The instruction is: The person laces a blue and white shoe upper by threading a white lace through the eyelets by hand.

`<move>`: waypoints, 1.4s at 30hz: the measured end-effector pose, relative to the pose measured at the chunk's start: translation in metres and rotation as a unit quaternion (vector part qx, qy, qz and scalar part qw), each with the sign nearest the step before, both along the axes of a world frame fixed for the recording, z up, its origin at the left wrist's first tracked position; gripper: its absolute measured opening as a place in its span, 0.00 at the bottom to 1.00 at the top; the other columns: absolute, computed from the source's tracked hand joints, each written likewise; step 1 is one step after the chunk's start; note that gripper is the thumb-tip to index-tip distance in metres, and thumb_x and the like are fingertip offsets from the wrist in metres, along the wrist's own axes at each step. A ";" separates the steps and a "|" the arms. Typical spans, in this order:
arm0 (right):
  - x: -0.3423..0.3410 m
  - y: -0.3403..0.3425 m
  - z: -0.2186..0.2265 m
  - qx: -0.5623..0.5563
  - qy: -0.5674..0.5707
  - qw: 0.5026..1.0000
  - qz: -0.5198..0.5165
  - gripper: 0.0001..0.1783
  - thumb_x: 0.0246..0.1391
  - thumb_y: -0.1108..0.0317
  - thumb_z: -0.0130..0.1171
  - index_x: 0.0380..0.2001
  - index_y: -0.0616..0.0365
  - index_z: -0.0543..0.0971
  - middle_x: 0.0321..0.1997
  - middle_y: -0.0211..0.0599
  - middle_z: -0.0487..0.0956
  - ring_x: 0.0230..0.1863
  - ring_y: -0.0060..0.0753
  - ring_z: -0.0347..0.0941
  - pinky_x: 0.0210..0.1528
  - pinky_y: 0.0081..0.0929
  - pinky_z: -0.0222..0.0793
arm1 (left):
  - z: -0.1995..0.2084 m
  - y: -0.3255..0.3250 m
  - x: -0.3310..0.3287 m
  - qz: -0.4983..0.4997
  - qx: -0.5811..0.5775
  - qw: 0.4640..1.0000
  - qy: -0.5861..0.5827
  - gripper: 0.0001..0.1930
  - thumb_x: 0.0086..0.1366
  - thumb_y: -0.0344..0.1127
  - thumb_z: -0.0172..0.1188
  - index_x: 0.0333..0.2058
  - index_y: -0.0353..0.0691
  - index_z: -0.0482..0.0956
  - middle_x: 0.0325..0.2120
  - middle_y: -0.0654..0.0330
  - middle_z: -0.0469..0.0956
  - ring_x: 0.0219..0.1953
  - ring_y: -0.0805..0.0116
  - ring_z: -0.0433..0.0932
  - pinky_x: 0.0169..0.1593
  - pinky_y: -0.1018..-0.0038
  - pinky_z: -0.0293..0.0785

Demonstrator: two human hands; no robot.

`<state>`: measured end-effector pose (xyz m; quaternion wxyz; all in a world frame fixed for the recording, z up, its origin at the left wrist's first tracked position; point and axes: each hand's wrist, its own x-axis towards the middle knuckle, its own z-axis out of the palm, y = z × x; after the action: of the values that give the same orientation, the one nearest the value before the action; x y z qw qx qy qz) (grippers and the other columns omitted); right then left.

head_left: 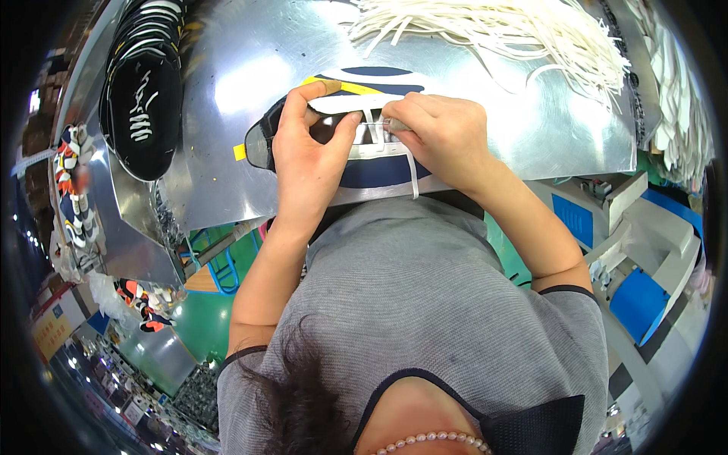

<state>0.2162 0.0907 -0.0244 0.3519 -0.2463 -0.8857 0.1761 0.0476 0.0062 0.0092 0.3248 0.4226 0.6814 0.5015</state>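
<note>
A navy, white and black shoe upper (383, 173) lies on its back on the metal table in front of me, its grey heel to the left. My left hand (311, 152) grips it at the ankle opening, thumb near the lacing gap and fingers over the far edge. In my right hand (444, 136) is a small hand tool (396, 124) with a short pale handle and a thin metal shaft; the shaft crosses the eyelet rows, its tip near my left thumb. White lace (414, 176) runs across the gap, one end hanging over the near side.
A heap of loose white laces (516, 34) spreads over the table's far right. At the left stands a row of nested black shoe uppers (140, 114). The metal table's (250, 57) near edge touches my shirt. Grey and blue machinery (637, 250) stands at the right.
</note>
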 end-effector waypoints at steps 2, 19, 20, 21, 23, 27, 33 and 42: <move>-0.002 0.000 -0.004 0.024 0.004 1.000 -0.002 0.12 0.40 0.70 0.67 0.32 0.48 0.79 0.23 0.23 0.76 0.23 0.31 0.76 0.22 0.29 0.68 | 0.000 0.000 -0.001 -0.001 0.001 1.000 0.007 0.19 0.61 0.24 0.65 0.50 0.32 0.71 0.32 0.55 0.83 0.33 0.76 0.80 0.37 0.79 0.75; 0.006 0.004 0.002 -0.221 0.104 0.962 0.123 0.13 0.45 0.76 0.66 0.37 0.57 0.83 0.21 0.28 0.79 0.18 0.27 0.72 0.24 0.20 0.67 | -0.010 0.012 -0.004 0.008 0.008 1.000 0.003 0.17 0.60 0.23 0.65 0.47 0.33 0.75 0.39 0.53 0.83 0.35 0.72 0.81 0.40 0.75 0.77; 0.006 0.001 0.006 -0.304 0.142 0.940 0.056 0.10 0.49 0.74 0.67 0.38 0.58 0.84 0.21 0.29 0.78 0.17 0.27 0.70 0.23 0.20 0.65 | -0.010 0.011 -0.002 0.008 0.011 1.000 0.010 0.17 0.59 0.23 0.65 0.47 0.34 0.75 0.39 0.53 0.82 0.35 0.72 0.81 0.40 0.75 0.77; 0.009 0.002 0.019 -0.400 0.066 0.914 0.033 0.09 0.54 0.67 0.68 0.37 0.58 0.84 0.19 0.31 0.76 0.16 0.26 0.67 0.23 0.22 0.63 | -0.011 0.010 -0.002 0.010 0.015 1.000 0.018 0.17 0.59 0.23 0.65 0.48 0.34 0.75 0.39 0.52 0.82 0.35 0.72 0.81 0.39 0.75 0.77; 0.003 0.005 0.031 -0.362 -0.026 0.931 0.033 0.08 0.55 0.65 0.66 0.35 0.55 0.84 0.19 0.34 0.78 0.19 0.33 0.72 0.24 0.27 0.66 | -0.013 0.008 -0.002 0.007 0.007 0.999 0.034 0.17 0.59 0.23 0.65 0.48 0.35 0.76 0.39 0.53 0.81 0.34 0.71 0.81 0.39 0.75 0.77; -0.010 0.008 0.035 -0.308 -0.137 0.941 0.029 0.10 0.55 0.58 0.63 0.31 0.52 0.85 0.22 0.38 0.81 0.25 0.45 0.78 0.29 0.39 0.72 | -0.012 0.007 -0.004 0.005 0.016 0.999 0.034 0.18 0.59 0.23 0.64 0.49 0.38 0.77 0.37 0.54 0.79 0.34 0.69 0.80 0.39 0.74 0.77; -0.014 -0.005 0.029 -0.423 -0.014 0.906 -0.006 0.07 0.54 0.65 0.65 0.32 0.57 0.83 0.21 0.32 0.79 0.23 0.27 0.75 0.26 0.27 0.69 | -0.015 0.004 -0.009 0.003 0.005 0.998 0.070 0.19 0.58 0.25 0.64 0.50 0.41 0.78 0.34 0.57 0.77 0.37 0.68 0.76 0.42 0.72 0.76; -0.030 -0.014 0.007 -0.502 0.170 0.844 -0.079 0.06 0.57 0.69 0.64 0.33 0.61 0.81 0.23 0.22 0.77 0.23 0.11 0.67 0.25 0.16 0.63 | -0.015 0.004 -0.017 -0.058 0.007 0.998 0.032 0.23 0.55 0.22 0.58 0.52 0.41 0.78 0.38 0.57 0.81 0.34 0.71 0.76 0.40 0.74 0.76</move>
<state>0.1858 0.0767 -0.0170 0.3385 -0.4249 -0.5800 0.6070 0.0307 0.0097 -0.0054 0.3282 0.4796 0.6621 0.4732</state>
